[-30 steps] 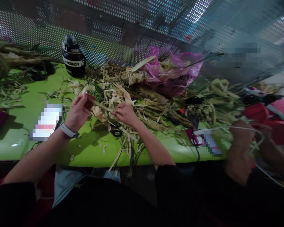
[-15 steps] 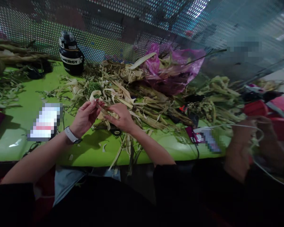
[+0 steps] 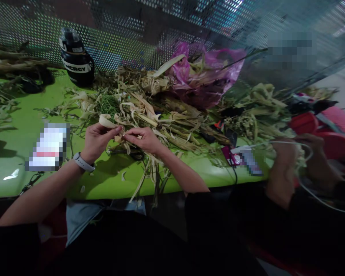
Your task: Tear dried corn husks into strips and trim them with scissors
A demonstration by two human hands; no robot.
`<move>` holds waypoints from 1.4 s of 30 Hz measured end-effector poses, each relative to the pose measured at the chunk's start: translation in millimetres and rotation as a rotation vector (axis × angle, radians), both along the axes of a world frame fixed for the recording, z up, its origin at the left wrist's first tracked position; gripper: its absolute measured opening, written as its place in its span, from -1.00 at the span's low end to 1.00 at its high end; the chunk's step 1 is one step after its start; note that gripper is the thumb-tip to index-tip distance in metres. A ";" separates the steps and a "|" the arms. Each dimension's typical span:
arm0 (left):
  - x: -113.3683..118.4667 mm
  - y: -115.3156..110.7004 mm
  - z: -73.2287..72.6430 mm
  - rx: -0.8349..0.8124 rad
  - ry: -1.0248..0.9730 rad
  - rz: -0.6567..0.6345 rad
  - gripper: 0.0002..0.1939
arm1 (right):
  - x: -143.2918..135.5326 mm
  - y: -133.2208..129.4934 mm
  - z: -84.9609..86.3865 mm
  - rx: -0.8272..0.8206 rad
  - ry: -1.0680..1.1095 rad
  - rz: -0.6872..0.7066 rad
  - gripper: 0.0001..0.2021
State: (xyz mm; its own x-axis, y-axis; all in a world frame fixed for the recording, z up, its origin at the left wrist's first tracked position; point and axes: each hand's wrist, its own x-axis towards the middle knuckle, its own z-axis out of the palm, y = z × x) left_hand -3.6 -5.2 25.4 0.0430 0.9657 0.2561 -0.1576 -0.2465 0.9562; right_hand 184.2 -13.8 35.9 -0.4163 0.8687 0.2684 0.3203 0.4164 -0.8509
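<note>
My left hand (image 3: 97, 141) is closed in a pinch on a pale, curled strip of dry husk (image 3: 107, 121), whose broad end stands up above the knuckles. My right hand (image 3: 146, 140) meets it fingertip to fingertip, thumb and forefinger pressed together on the thin end of the same strip. The exact point of grip is too small to make out. Just beyond both hands spreads a heap of dried husks and leaf strips (image 3: 178, 128), some of them hanging over the front edge of the green table (image 3: 103, 184).
A black bottle (image 3: 77, 63) stands at the back left, before a perforated metal screen. A phone (image 3: 50, 145) lies left of my hands. Behind the heap sits a pink plastic bag (image 3: 215, 76). At right, another person's hands (image 3: 284, 157) work near a cabled phone (image 3: 250, 161).
My left hand has turned, its back now facing up more, and the strip's broad end leans left. My right fingers have closed into a tighter pinch. The whole view has shifted slightly.
</note>
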 end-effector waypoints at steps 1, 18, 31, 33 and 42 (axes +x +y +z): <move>0.3 -0.3 1.3 0.006 0.007 0.013 -0.78 | 0.1 1.3 -1.0 0.057 0.014 -0.028 -0.71; -1.5 6.4 -4.0 0.009 0.018 -0.193 -0.75 | 2.0 4.2 2.2 -0.244 0.224 0.116 -0.66; 0.8 11.0 -3.8 -0.033 0.074 -0.017 -0.77 | 32.0 -31.5 4.7 -0.055 -0.338 -0.109 -0.71; 0.6 10.5 -3.7 -0.019 0.107 -0.007 -0.77 | 46.2 -45.8 4.0 0.068 -0.606 -0.224 -0.74; 1.1 14.1 6.6 -0.018 -0.005 0.029 -0.82 | 52.4 -63.3 -13.2 0.228 -1.010 -0.299 -0.81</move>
